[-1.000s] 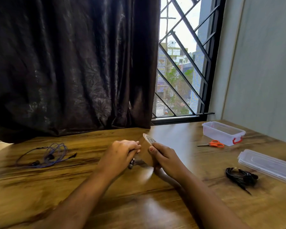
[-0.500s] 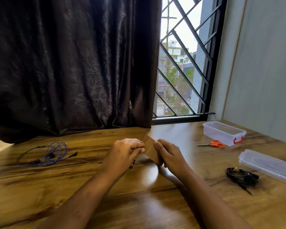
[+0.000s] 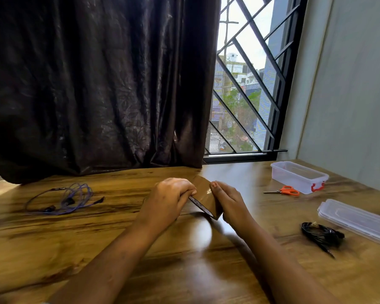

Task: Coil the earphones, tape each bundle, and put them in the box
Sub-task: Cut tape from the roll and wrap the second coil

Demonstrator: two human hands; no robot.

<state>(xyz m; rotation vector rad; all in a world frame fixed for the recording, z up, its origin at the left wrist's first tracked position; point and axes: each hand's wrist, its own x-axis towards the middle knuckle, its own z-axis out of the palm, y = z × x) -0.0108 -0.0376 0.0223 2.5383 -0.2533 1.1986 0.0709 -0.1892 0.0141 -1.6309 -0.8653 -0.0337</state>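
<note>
Both my hands hold a roll of brown tape (image 3: 205, 197) upright over the middle of the table. My left hand (image 3: 170, 198) grips its left edge with curled fingers. My right hand (image 3: 227, 199) grips the right side, thumb on the tape's outer face. Purple earphones (image 3: 71, 199) lie loosely coiled at the far left. Black earphones (image 3: 320, 235) lie bundled at the right. The clear plastic box (image 3: 298, 176) with red clips stands open at the back right.
Orange-handled scissors (image 3: 286, 190) lie just in front of the box. The box's clear lid (image 3: 358, 220) lies flat at the right edge. A dark curtain (image 3: 97, 84) and a barred window (image 3: 248, 84) rise behind the wooden table (image 3: 97, 249).
The tape roll has turned in my hands from nearly side-on to showing its brown outer face. Both hands stayed at the table's middle.
</note>
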